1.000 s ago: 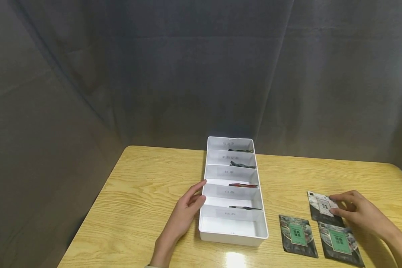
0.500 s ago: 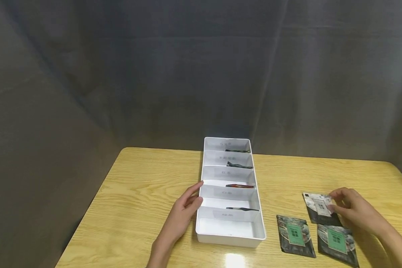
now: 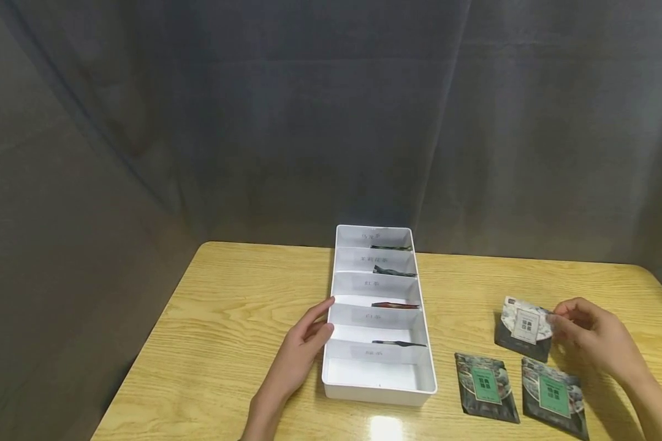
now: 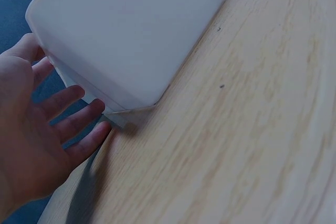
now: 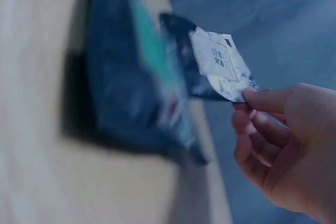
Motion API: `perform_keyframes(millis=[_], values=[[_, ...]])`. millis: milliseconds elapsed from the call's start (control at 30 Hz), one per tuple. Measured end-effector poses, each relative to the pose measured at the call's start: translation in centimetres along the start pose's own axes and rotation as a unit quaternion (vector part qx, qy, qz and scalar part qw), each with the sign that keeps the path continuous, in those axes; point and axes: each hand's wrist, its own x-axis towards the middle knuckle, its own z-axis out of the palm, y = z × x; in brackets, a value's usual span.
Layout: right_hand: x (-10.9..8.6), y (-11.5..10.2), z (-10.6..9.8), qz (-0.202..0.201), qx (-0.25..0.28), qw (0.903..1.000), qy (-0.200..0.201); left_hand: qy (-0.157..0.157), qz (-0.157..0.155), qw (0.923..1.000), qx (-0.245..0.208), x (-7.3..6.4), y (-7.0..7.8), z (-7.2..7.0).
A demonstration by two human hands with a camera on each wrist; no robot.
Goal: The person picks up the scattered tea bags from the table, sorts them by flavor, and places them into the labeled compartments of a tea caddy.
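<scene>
My right hand [image 3: 601, 337] pinches the right edge of a white-and-black tea sachet [image 3: 525, 327] between thumb and fingers, and the sachet is tilted up off the table. The same pinch shows in the right wrist view, with the thumb on the sachet's [image 5: 220, 64] white part. My left hand [image 3: 300, 349] is at the left side of a long white divided box [image 3: 380, 395], its fingertips touching the wall. In the left wrist view the fingers lie loosely extended along the box [image 4: 131, 30]. Two green-labelled tea sachets [image 3: 486, 387] lie flat near my right hand.
Labelled compartments run along the box. One sachet stands in each of several: a red one [image 3: 395, 305], a dark one [image 3: 399, 343], and a greenish one [image 3: 394, 271] farther back. The nearest compartment [image 3: 372, 373] shows a bare floor. A dark curtain [image 3: 309, 122] hangs behind the wooden table [image 3: 243, 294].
My right hand has gripped the white-and-black sachet and raised it off the table, tilting it up. The left hand stays at the box. The view has shifted slightly.
</scene>
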Motion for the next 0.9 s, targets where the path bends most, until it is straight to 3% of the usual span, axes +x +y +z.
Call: perform_keyframes(millis=[233,600,900], values=[[-0.6,-3.3,-1.1,-0.004,0.028,0.9976,0.063,0.000,-0.001,1.0000,-0.003,0.0,-0.1,0.0],[-1.7,-7.6,-1.3,-0.031,0.052,0.9945,0.085,0.002,0.001,1.0000,0.000,-0.1,0.2,0.2],[-2.0,-11.2,-0.6,-0.056,0.079,0.9921,0.079,0.005,-0.005,1.0000,-0.004,-0.2,0.3,0.2]])
